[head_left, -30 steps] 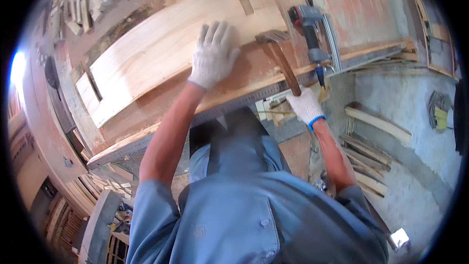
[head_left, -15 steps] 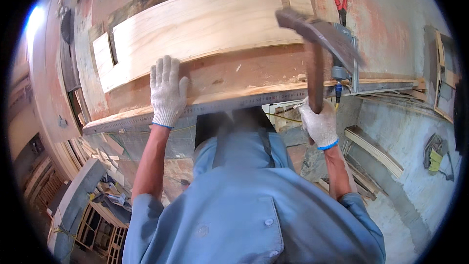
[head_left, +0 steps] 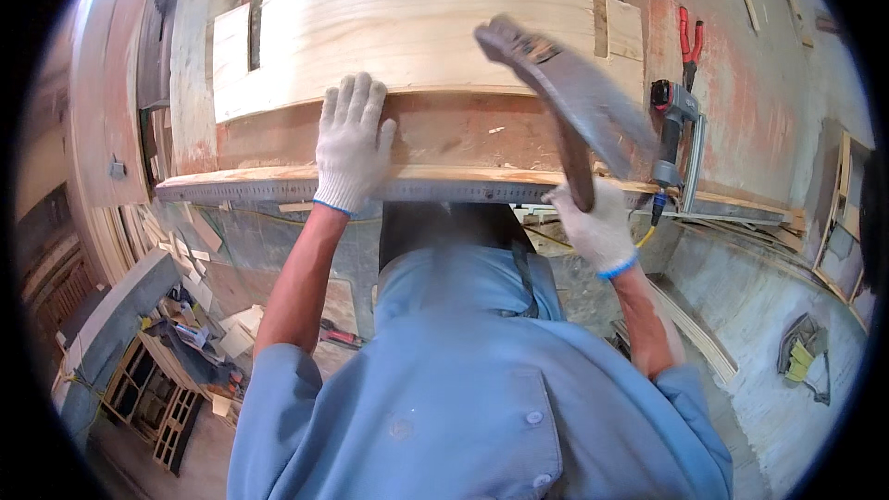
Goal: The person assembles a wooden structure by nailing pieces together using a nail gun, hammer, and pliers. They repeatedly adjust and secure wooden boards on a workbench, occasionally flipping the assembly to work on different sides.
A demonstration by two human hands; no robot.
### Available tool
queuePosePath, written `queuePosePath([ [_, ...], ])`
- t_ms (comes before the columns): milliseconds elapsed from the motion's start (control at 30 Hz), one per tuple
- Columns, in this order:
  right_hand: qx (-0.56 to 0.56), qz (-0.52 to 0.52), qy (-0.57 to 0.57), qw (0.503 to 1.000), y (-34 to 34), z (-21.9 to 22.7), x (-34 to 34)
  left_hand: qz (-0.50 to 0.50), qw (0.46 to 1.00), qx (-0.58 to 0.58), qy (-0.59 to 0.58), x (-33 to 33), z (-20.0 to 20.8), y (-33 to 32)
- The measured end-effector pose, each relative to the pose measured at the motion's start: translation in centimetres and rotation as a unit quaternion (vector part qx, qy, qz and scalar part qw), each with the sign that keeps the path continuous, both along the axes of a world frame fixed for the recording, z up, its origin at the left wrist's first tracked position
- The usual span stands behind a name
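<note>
My right hand (head_left: 594, 227), in a white knit glove, is closed round the wooden handle (head_left: 576, 162) of a hatchet. The hatchet's dark metal head (head_left: 574, 83), blurred at its right end, is raised above the bench near the right part of a pale plywood panel (head_left: 426, 32). My left hand (head_left: 354, 143), gloved alike, lies flat with fingers stretched over a narrow wooden strip (head_left: 444, 173) along the bench's near edge. Its fingertips reach the panel's near edge. A metal ruler (head_left: 454, 192) with fine marks runs along the front, below the strip.
To the right of the hatchet lies a nail gun (head_left: 674, 116) with a yellow hose (head_left: 645, 238). Pliers with red handles (head_left: 690, 42) are beyond it. Wood offcuts (head_left: 199, 236) lie at lower left, and long strips (head_left: 694, 329) at lower right.
The hatchet head has moved left, uncovering the nail gun. My left hand stays flat at about the same place on the strip. The whole view has shifted a little.
</note>
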State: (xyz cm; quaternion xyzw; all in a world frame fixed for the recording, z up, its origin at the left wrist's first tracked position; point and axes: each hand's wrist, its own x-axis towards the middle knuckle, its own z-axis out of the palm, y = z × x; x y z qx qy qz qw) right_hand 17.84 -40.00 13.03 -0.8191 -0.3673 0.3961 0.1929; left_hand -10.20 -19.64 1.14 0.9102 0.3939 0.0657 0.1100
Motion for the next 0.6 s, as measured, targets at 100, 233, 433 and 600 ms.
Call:
queuePosePath([
  [100,-0.197,0.116,-0.060,0.972,-0.2,-4.9,2.1,0.003,1.000,-0.002,-0.006,-0.1,-0.4,0.0],
  [233,-0.129,0.081,-0.042,0.987,2.7,0.3,0.9,0.024,1.000,-0.010,-0.014,-0.1,0.3,-0.3],
  [433,-0.081,0.154,-0.033,0.984,4.7,-3.8,-1.0,0.014,1.000,0.003,-0.024,-0.1,0.0,-0.1],
  [600,-0.144,0.245,-0.101,0.953,6.9,-3.0,-0.5,0.043,0.998,-0.022,-0.044,-0.1,0.0,-0.1],
])
